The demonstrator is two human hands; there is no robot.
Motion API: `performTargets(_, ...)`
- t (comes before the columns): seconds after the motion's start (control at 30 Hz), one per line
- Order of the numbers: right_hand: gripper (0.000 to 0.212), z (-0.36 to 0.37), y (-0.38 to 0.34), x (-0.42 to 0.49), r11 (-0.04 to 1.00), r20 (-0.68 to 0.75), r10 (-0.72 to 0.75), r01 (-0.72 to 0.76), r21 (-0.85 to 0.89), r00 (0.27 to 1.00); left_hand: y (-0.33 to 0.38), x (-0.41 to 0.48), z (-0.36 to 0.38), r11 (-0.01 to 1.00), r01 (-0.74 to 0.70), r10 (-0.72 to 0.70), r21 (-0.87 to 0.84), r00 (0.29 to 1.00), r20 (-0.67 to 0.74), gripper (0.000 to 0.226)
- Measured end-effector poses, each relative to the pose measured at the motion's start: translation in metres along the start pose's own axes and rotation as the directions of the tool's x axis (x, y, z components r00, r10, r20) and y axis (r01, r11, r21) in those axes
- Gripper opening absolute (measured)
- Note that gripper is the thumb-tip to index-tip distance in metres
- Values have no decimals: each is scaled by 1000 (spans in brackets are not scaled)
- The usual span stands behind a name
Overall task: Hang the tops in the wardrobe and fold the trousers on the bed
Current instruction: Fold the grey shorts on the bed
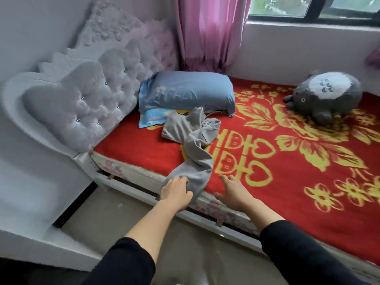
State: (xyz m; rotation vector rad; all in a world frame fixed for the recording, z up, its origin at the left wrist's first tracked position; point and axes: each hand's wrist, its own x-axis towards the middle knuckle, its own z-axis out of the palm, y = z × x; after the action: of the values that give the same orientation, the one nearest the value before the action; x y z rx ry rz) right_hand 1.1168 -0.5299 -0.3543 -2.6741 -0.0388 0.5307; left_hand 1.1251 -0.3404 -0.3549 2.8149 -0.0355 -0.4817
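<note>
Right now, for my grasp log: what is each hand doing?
Left hand: grips the leg end of the grey trousers.
Right hand: open, holding nothing.

One wide-angle camera, worn on the person's head, looks forward and down from beside the near long edge of the bed (144, 153). Both forearms enter from the bottom of the frame. The left hand (174, 192) and right hand (232, 192) lie closest to the lens, at that edge. The grey trousers (193, 140) run from there toward mid-frame. The headboard (82, 103) fills the left. The curtain (207, 31) and window (308, 7) lie far, along the top. A strip of floor (115, 221) shows near left. Lines bow toward the frame's edges.
</note>
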Motion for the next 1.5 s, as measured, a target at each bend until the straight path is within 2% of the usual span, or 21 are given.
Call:
performTargets(0.3, 70, -43, 24, 160, 998, -17, 57, -57, 19, 998, 25, 196, -42, 995, -92, 93, 36, 995, -21, 44)
performTargets(0.57, 66, -70, 32, 343, 974, 37, 197, -200, 108, 980, 19, 403, -51, 994, -111, 107, 22, 985, 134, 41)
performTargets(0.73, 60, -53, 59, 426, 952, 76, 252, -261, 159, 965, 15, 505, -15, 993, -118, 110, 22, 971, 213, 46)
performTargets(0.9, 60, -15, 105, 491, 929, 134, 301, -322, 183, 944, 23, 591, 46, 982, -186, 178, 36, 970, 164, 45)
performTargets(1.0, 62, 4, 131, 521, 925, 162, 312, -338, 172, 936, 31, 633, 79, 974, -206, 193, 95, 973, 125, 64)
performTargets(1.07, 60, 10, 146, 542, 920, 150, 320, -345, 184, 935, 34, 654, 97, 974, -172, 152, 147, 979, 138, 77)
performTargets(1.1, 59, 12, 151, 553, 916, 142, 322, -346, 203, 936, 33, 661, 104, 969, -172, 146, 178, 977, 153, 75)
performTargets(1.17, 58, 14, 158, 575, 898, 97, 340, -354, 263, 935, 29, 668, 115, 944, -243, 202, 222, 960, 193, 50)
performTargets(1.23, 63, 12, 163, 598, 849, 40, 391, -377, 370, 920, 25, 667, 121, 924, -350, 304, 153, 917, 260, 31)
performTargets(1.33, 82, 5, 164, 630, 677, 1, 508, -401, 617, 861, 13, 653, 131, 866, -488, 484, -112, 758, 437, 35)
performTargets(1.37, 90, 4, 162, 638, 605, 30, 543, -416, 679, 839, 9, 646, 133, 855, -479, 510, -198, 712, 483, 36)
performTargets(1.43, 99, 9, 159, 650, 452, 126, 605, -469, 759, 786, -2, 637, 137, 843, -411, 538, -348, 638, 551, 23)
performTargets(1.5, 90, 19, 155, 657, 268, 215, 686, -515, 814, 695, -9, 636, 130, 835, -273, 541, -478, 568, 620, 8)
